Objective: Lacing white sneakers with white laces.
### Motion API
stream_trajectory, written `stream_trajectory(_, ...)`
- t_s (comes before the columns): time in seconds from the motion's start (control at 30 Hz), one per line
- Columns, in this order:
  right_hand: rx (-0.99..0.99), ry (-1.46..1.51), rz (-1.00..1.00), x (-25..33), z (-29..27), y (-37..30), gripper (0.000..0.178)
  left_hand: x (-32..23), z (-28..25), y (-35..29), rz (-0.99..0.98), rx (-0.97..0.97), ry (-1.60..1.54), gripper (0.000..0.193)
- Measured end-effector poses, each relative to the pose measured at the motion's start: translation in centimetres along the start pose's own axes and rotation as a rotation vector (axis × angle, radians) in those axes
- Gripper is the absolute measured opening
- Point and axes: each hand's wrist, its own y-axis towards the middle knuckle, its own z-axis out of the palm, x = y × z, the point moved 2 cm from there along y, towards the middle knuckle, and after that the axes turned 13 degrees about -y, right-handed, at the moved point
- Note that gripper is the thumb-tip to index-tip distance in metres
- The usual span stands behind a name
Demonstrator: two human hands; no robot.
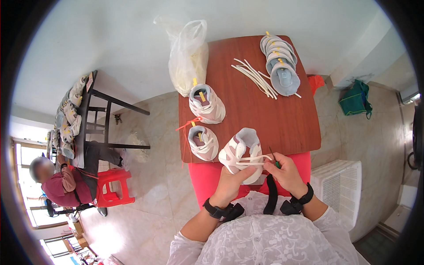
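My left hand (230,184) grips a white and pink shoe upper (229,152) near the table's front edge, its thumb on the near side. A white shoelace (251,163) runs from the upper to my right hand (288,176), whose fingers are pinched on it. The same hand also holds a small green-handled tool (277,164) with a thin dark shaft; its tip is too small to make out. Left of the held upper stand two similar uppers, a near one (207,148) and a far one (212,108), with yellow tabs. A red cord (187,124) lies by them.
On the brown table (247,115) are loose white laces (254,77) and a row of nested uppers (282,66). A clear plastic bag (187,62) stands at its left edge. A white crate (338,187) is at right. Another person (66,185) sits far left beside a shoe-covered table.
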Motion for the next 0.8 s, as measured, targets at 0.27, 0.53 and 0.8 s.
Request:
stream_trajectory(0.27,0.037,-0.153,-0.104,1.6,-0.3,-1.4,0.017,0.2,-0.4,0.3,-0.008,-0.014,-0.024,0.037)
stream_trajectory(0.53,-0.031,0.031,0.03,2.2,-1.6,-1.0,0.019,-0.1,0.4,0.0,0.004,-0.02,-0.074,0.039)
stream_trajectory(0.8,-0.53,-0.437,-0.391,2.8,-1.3,-1.0,0.016,-0.1,-0.3,0.2,0.005,-0.019,-0.048,0.04)
